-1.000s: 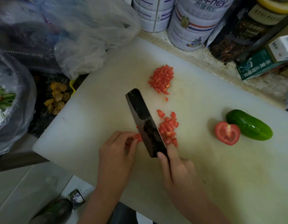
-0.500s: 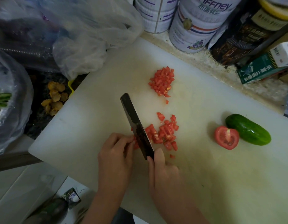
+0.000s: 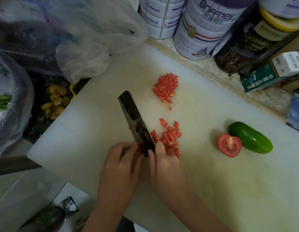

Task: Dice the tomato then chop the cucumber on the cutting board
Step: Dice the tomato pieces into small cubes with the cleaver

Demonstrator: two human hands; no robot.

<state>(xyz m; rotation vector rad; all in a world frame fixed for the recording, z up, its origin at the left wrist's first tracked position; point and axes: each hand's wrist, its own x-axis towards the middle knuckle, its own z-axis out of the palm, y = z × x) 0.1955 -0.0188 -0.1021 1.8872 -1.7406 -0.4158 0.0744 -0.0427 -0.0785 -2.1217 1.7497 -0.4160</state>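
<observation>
A crowded speckled surface [image 3: 217, 72] carries a white cutting board [image 3: 212, 185], hemmed in on its far side by white cans [image 3: 200, 30], a dark tin [image 3: 244, 49] and a green carton [image 3: 266, 77]. A crumpled plastic bag [image 3: 95, 47] laps over the board's far left corner, and yellowish dried bits [image 3: 56, 101] lie just beside its left edge. The right hand [image 3: 163, 166] grips a dark knife [image 3: 135, 119], forefinger along the blade's right face, the handle hidden under the hand. The left hand [image 3: 120, 164], fingers curled, pinches a tomato piece [image 3: 138, 147] against the blade's left side. Diced tomato [image 3: 170, 139] lies just right of the blade — a second heap [image 3: 165, 88] sits farther back. A tomato half [image 3: 229, 145], cut face up, rests against the whole cucumber [image 3: 250, 137], well to the right.
</observation>
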